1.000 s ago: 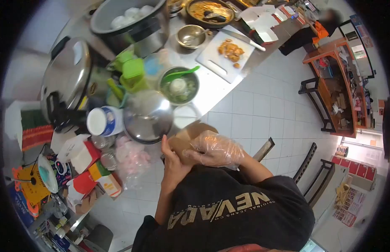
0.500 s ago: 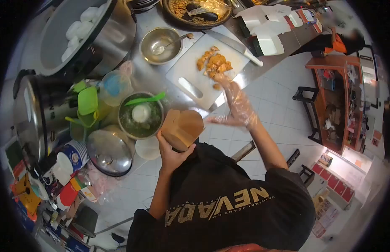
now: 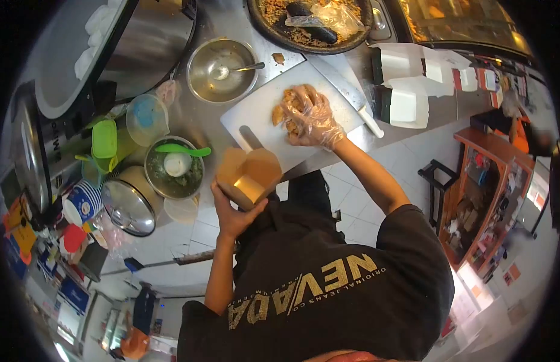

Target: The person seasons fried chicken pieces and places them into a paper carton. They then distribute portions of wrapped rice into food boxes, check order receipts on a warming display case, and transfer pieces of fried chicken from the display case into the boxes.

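My left hand [image 3: 234,218] is wrapped round the lower part of an open brown paper box [image 3: 248,176], held at the edge of the steel counter. In a clear plastic glove, my right hand [image 3: 310,119] rests on a pile of chopped orange-brown meat [image 3: 278,114], its fingers curled over the pieces. The meat lies on a white cutting board [image 3: 256,114]. Beside it a knife [image 3: 346,96] lies along the board's right side. Left of the board stands a steel bowl [image 3: 201,75] with a spoon [image 3: 246,67] in it.
A bowl of green-flecked liquid [image 3: 186,181] with a green spoon [image 3: 183,149] stands left of the box. White takeaway boxes [image 3: 408,108] stand at the right, a stone mortar [image 3: 280,36] at the back. A lidded pot [image 3: 132,205] is at the left; a person in orange [image 3: 520,136] is far right.
My gloved right hand has gone from beside the brown box onto the meat and closed over it. The box, opened out since the first frame, stays in my left hand. The view has shifted.
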{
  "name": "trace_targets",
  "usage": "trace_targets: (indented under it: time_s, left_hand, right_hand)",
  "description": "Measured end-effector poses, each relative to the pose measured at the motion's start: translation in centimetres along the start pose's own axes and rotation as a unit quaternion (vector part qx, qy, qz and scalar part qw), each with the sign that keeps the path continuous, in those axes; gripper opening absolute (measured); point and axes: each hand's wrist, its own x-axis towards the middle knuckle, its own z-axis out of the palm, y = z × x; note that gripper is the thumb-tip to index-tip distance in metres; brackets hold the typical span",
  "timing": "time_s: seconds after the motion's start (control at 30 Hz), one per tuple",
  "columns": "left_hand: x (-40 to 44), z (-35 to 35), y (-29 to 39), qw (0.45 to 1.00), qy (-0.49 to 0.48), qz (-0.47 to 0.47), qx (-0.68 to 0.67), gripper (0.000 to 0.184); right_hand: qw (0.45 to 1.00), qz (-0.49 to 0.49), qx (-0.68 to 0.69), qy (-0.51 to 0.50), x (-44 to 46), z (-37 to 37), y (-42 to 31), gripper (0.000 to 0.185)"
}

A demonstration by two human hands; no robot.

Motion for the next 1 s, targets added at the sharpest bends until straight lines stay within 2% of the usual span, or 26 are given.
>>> trace_targets:
  time_s: [0.07, 0.1, 0.13, 0.2, 0.27, 0.33, 0.4, 0.47, 0.53, 0.57, 0.63, 0.67, 0.73, 0.77, 0.83, 0.9, 1.0]
  left_hand:
    - [0.3, 1.7, 1.0, 1.0, 0.014, -0.004, 0.006, 0.11]
    - [0.7, 2.4, 2.1, 1.0, 0.017, -0.005, 0.015, 0.109]
    - [1.1, 3.2, 3.0, 0.999, 0.021, -0.006, 0.025, 0.109]
    - [1.9, 4.3, 4.6, 0.991, 0.026, 0.016, 0.13, 0.109]
    - [2.9, 5.2, 6.3, 0.98, 0.003, 0.019, 0.197, 0.109]
    - [3.5, 6.6, 6.5, 0.972, 0.014, 0.024, 0.233, 0.109]
    - [4.6, 8.0, 7.8, 0.962, 0.004, 0.039, 0.269, 0.109]
    - [5.5, 9.7, 7.8, 0.96, 0.016, 0.051, 0.276, 0.109]
    - [6.1, 11.7, 7.3, 0.963, 0.028, 0.065, 0.26, 0.109]
    - [6.4, 12.7, 6.9, 0.967, 0.038, 0.074, 0.24, 0.109]
    - [6.5, 14.7, 6.0, 0.982, 0.055, 0.073, 0.165, 0.108]
    - [6.4, 15.7, 5.6, 0.99, 0.063, 0.063, 0.109, 0.107]
    - [5.8, 17.8, 4.0, 0.992, 0.105, 0.069, 0.011, 0.106]
    - [5.3, 19.0, 2.6, 0.986, 0.139, 0.085, -0.031, 0.106]
    - [4.7, 20.7, -0.6, 0.972, 0.198, 0.094, -0.082, 0.106]
    - [3.8, 22.1, -2.7, 0.96, 0.239, 0.062, -0.134, 0.105]
    - [1.5, 21.8, -3.0, 0.943, 0.295, 0.093, -0.124, 0.105]
  right_hand:
    - [0.999, -0.032, 0.014, 0.034, -0.1, 0.7, 0.9, 0.08]
    - [0.996, -0.05, -0.002, 0.075, -0.1, 0.2, 1.0, 0.064]
    - [0.996, -0.053, -0.003, 0.072, -0.1, 0.2, 1.3, 0.06]
    - [0.996, -0.061, -0.002, 0.069, 0.0, 0.6, 1.9, 0.053]
    - [0.974, 0.014, 0.211, 0.084, 0.6, 2.4, 3.2, 0.046]
    - [0.945, 0.051, 0.321, 0.042, 0.8, 1.7, 4.3, 0.041]
    - [0.943, 0.047, 0.327, -0.03, 2.1, -3.5, 6.0, 0.039]
    - [0.812, 0.154, 0.519, -0.218, 3.1, -7.0, 7.2, 0.045]
    - [0.746, 0.176, 0.537, -0.351, 3.8, -9.1, 9.0, 0.048]
    - [0.795, 0.082, 0.489, -0.35, 4.0, -9.7, 8.5, 0.051]
    - [0.845, -0.033, 0.392, -0.362, 3.5, -11.7, 5.6, 0.036]
    - [0.862, -0.091, 0.34, -0.366, 3.5, -12.1, 3.8, 0.03]
    - [0.858, -0.212, 0.101, -0.457, 4.8, -10.6, 0.4, 0.031]
    - [0.862, -0.214, 0.065, -0.454, 4.5, -11.3, -2.0, 0.031]
    - [0.879, -0.238, 0.061, -0.409, 3.5, -12.3, -3.9, 0.032]
    - [0.893, -0.28, 0.128, -0.329, 2.6, -12.7, -3.9, 0.034]
    - [0.886, -0.207, 0.344, -0.231, 3.8, -12.8, -1.0, 0.035]
